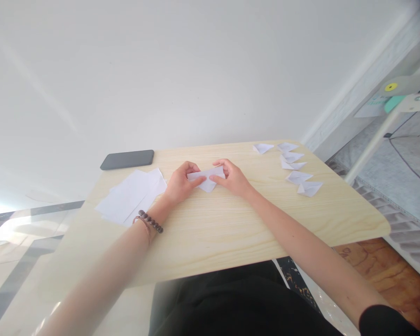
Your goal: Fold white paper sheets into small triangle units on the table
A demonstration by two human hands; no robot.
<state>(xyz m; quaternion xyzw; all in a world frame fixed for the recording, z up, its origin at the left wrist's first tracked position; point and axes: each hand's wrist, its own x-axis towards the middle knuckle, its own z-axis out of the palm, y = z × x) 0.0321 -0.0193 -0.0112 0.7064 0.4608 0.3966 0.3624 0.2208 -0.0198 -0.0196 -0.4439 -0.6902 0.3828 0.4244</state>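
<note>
Between both hands, just above the middle of the table, is a partly folded sheet of white paper (207, 185) with a straight upper edge and a pointed flap below. My left hand (184, 181) pinches its left end, thumb in front and fingers behind. The right end sits in the grip of my right hand (233, 177), whose thumb presses on the front near the centre. The two thumb tips are close together. Left of my left hand lies a loose pile of flat white paper sheets (129, 196). Beaded bracelets circle my left wrist.
Several small folded paper shapes (310, 188) lie along the right side of the pale wooden table (210, 233). A dark phone (128, 159) rests at the back left corner. Behind the table stands a white wall (196, 70); a white metal post (374, 140) rises at the right.
</note>
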